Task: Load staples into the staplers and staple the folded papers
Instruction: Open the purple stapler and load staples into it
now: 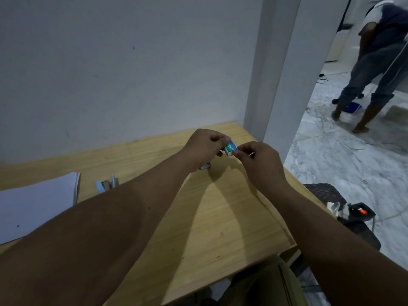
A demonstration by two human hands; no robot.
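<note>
Home room, bare white wall, wooden desk (papers on it), marble floor

Dim, bluish light; forearm shadows streak the table, edges bow, far person motion-blurred

Quick count: two hands, left and right, with one little green staple box pinched between them. One more small box peeks out under the left hand. One light-blue stapler, one stack of white paper, all on one wooden table.
</note>
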